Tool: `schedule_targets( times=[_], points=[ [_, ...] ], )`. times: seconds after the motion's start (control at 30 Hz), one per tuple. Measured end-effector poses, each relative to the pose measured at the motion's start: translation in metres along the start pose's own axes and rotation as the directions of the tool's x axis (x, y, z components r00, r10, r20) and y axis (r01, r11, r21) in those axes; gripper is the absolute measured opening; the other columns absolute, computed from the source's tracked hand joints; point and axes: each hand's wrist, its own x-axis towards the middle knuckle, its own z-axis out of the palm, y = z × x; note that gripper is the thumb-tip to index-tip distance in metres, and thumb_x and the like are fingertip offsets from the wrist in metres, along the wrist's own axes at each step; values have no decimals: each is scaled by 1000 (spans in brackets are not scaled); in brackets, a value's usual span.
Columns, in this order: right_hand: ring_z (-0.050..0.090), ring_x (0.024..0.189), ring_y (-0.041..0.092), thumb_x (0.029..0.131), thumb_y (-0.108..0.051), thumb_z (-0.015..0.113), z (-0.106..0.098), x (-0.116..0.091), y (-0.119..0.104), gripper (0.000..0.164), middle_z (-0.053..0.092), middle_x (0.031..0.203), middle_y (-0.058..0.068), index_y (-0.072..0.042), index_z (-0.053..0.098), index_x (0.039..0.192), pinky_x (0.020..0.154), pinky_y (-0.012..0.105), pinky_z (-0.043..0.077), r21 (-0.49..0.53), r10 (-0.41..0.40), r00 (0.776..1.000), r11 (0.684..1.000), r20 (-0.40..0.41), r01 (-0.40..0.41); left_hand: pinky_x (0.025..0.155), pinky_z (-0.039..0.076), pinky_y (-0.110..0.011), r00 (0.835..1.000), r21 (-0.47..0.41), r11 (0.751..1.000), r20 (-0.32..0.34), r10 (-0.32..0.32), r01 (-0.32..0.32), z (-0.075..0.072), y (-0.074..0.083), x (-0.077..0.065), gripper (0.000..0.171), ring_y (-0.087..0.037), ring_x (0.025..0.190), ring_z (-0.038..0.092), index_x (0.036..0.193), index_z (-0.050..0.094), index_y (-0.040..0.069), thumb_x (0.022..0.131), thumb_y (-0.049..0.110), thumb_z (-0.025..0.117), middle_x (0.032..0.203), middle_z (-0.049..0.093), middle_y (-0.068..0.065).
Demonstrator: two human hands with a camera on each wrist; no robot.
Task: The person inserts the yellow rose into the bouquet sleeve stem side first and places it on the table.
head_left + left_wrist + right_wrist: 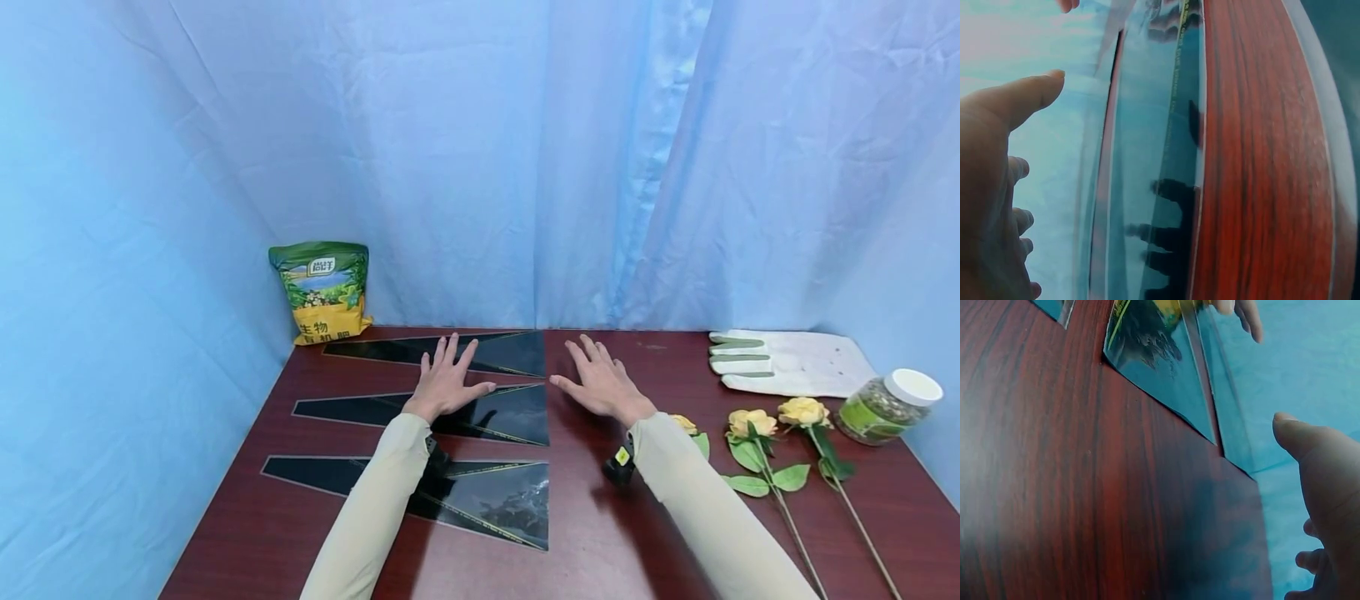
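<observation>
Three glossy black tapered plastic sleeves lie flat on the table, narrow ends to the left: a back sleeve (pixel 517 350), a middle sleeve (pixel 521 408) and a front sleeve (pixel 517 492). Fingers spread, my left hand (pixel 446 383) is over the back and middle sleeves; its reflection shows on a sleeve in the left wrist view. To the right of the sleeves' wide ends is my right hand (pixel 602 385), fingers extended, over bare wood. Both hands hold nothing. In the right wrist view, the right thumb (pixel 1304 434) points toward the sleeve corners.
A green and yellow fertilizer bag (pixel 322 292) stands at the back left. On the right lie a white glove (pixel 802 362), several yellow roses (pixel 752 423) with stems and a tilted white-lidded jar (pixel 885 408). Blue curtains (pixel 450 167) border the reddish-brown table (pixel 247 533).
</observation>
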Motion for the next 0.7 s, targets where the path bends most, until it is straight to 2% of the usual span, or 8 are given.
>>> schedule_targets(
  times=[0.37, 0.5, 0.7],
  points=[
    [17, 151, 52, 101, -50, 49, 21, 10, -3, 77, 16, 165, 28, -3, 26, 158, 116, 72, 20, 30, 11, 1000, 999, 28, -12, 124, 7, -63, 993, -33, 999, 113, -17, 21, 14, 5, 16, 88, -35, 159, 1, 162, 14, 28, 93, 66, 53, 171, 3, -10],
    [16, 151, 51, 101, -51, 48, 28, 14, -3, 76, 19, 164, 28, -3, 28, 157, 116, 73, 17, 8, 18, 1000, 1000, 22, -18, 125, 7, -63, 990, -45, 999, 143, -16, 22, 18, 4, 18, 88, -35, 159, 2, 162, 16, 28, 93, 66, 53, 171, 4, -10],
    [15, 152, 50, 102, -52, 45, 34, 22, -4, 73, 20, 164, 27, -4, 32, 156, 117, 73, 13, 8, 52, 999, 999, 0, -52, 124, 9, -63, 986, -17, 999, 163, -25, 28, 20, 5, 18, 85, -35, 159, 6, 161, 21, 26, 93, 66, 53, 171, 8, -12]
  ],
)
